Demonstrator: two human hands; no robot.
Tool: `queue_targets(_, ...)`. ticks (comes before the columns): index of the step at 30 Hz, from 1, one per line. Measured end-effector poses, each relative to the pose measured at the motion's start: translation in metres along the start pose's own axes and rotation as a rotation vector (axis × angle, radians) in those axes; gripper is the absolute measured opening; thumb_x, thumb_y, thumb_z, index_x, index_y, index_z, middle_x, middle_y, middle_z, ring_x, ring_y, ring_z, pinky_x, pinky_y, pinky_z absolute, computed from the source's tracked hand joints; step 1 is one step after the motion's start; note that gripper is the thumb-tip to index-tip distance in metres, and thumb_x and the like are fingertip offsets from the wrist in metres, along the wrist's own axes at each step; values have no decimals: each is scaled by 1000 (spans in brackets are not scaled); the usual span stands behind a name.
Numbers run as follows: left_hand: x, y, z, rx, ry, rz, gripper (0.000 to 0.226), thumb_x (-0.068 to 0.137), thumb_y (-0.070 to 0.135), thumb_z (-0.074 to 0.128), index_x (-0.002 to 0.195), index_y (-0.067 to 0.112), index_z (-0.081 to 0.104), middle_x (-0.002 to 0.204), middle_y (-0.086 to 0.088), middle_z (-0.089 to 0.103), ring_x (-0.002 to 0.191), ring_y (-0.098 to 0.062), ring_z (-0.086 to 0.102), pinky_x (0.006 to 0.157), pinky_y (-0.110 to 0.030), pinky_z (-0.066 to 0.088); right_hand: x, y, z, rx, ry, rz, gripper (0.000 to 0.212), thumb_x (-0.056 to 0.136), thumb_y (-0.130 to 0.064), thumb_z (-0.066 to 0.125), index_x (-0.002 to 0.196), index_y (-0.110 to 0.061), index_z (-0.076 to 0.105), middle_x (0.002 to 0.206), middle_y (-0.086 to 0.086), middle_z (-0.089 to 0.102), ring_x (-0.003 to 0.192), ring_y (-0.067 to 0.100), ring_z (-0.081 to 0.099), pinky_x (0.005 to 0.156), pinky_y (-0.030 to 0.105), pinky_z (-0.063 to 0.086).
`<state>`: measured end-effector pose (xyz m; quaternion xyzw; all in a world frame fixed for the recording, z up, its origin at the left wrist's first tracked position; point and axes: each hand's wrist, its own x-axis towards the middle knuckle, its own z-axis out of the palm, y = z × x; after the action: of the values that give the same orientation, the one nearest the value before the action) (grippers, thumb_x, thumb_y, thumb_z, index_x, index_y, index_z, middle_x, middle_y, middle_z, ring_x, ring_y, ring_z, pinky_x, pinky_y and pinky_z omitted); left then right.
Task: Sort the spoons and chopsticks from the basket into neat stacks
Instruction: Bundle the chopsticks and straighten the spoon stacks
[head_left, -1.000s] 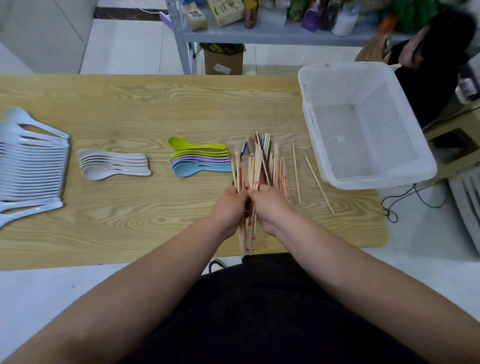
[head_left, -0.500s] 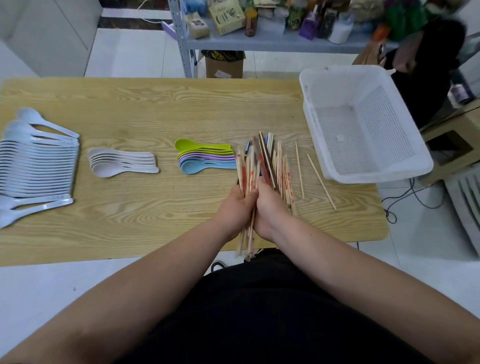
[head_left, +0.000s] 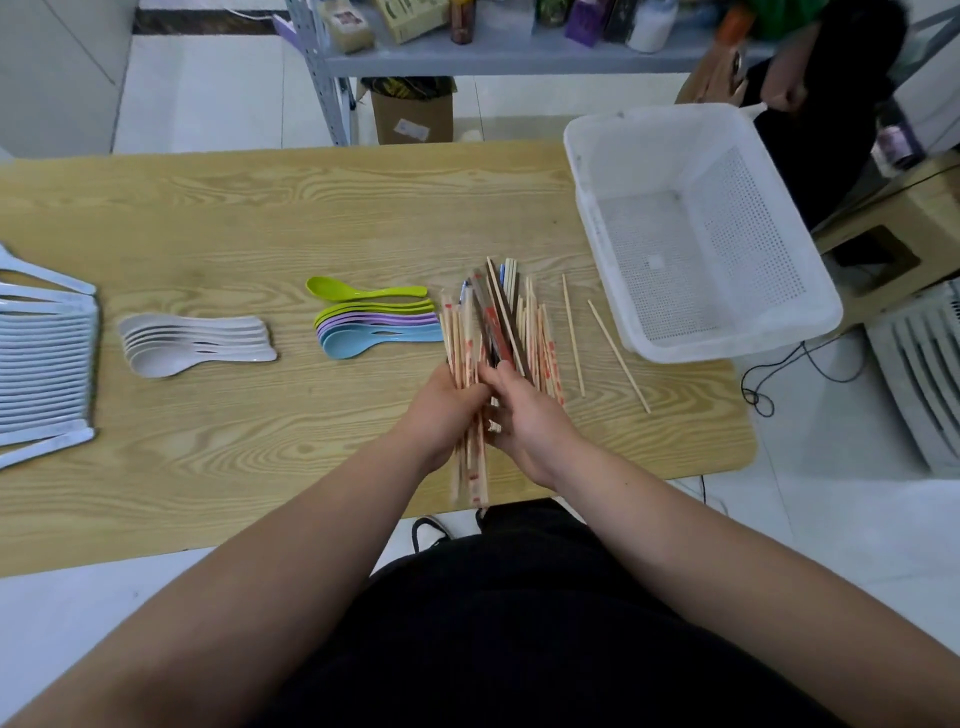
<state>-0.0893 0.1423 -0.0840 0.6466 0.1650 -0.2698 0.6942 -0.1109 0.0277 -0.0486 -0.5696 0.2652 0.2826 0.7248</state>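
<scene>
On the wood-grain counter (head_left: 260, 218), left of the white basket (head_left: 597, 249), the chopsticks (head_left: 498, 332) form a ragged bundle, long axis running straight away from the person. Both hands curl round its near half, left hand (head_left: 441, 410) and right hand (head_left: 530, 418) side by side. Two loose sticks (head_left: 573, 332) lie just to its right, nearer the right hand.

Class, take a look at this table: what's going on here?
A person grips a bundle of chopsticks with the left hand and right hand at the near edge of the table. To the left lie three groups: white spoons, grey spoons and coloured spoons. Two loose chopsticks lie beside the basket, which looks empty.
</scene>
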Motion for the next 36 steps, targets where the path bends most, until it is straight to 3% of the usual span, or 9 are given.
queue_targets(3,10,-3,-2,25,34,-39,23,74,12,58,96,19,64,69,3,69,60,-14,65,58,-33,53,15,-8,-27,-431,150,-81,28,100,-43,49,117,-33,68,123,-10,66,109,14,63,91,36,53)
queue_targets(6,19,-10,-10,42,131,-126,19,78,11,60,96,16,59,71,-6,64,58,-18,63,63,-41,58,35,-13,-64,-765,348,-124,35,97,-31,57,132,-26,56,120,-7,62,80,5,63,58,22,49)
queue_targets(7,20,-12,-13,55,147,-145,19,80,11,61,99,14,58,75,-8,63,61,-19,63,66,-43,59,42,-14,-74,-827,386,-133,38,96,-28,59,133,-24,54,122,-5,62,77,2,59,55,20,45)
queue_targets(11,28,-20,-22,112,224,-181,19,85,7,63,102,13,58,80,-11,66,64,-20,66,66,-42,60,76,-28,-91,-1035,411,-74,47,94,-36,63,136,-19,52,128,3,60,101,19,63,84,36,55)
queue_targets(14,34,-24,-25,157,279,-207,18,84,5,62,101,11,59,81,-16,67,65,-22,66,62,-37,58,93,-38,-87,-1134,393,-64,53,91,-45,64,135,-18,52,127,5,58,104,25,62,84,36,53)
queue_targets(20,43,-24,-26,226,329,-267,29,77,7,65,105,15,62,93,-14,71,85,-31,70,76,-45,61,106,-46,-82,-1248,389,-7,64,88,-41,70,139,-13,43,131,11,54,110,32,61,87,44,56)
queue_targets(26,44,-26,-26,237,324,-270,25,80,10,66,103,19,63,93,-10,72,85,-28,71,78,-45,61,107,-48,-83,-1257,352,61,61,88,-34,72,138,-12,45,119,9,62,91,25,65,66,36,56)
queue_targets(32,43,-20,-26,203,277,-280,24,76,4,67,98,13,64,82,-13,71,71,-27,69,62,-39,60,112,-51,-77,-1287,371,94,65,84,-34,77,136,-10,46,117,10,63,92,28,67,73,40,60)
queue_targets(36,43,-19,-28,172,274,-291,21,75,5,65,95,14,63,67,-5,69,61,-21,68,56,-31,55,111,-50,-78,-1240,390,119,47,85,-35,76,120,-9,57,83,0,57,66,17,59,48,26,42)
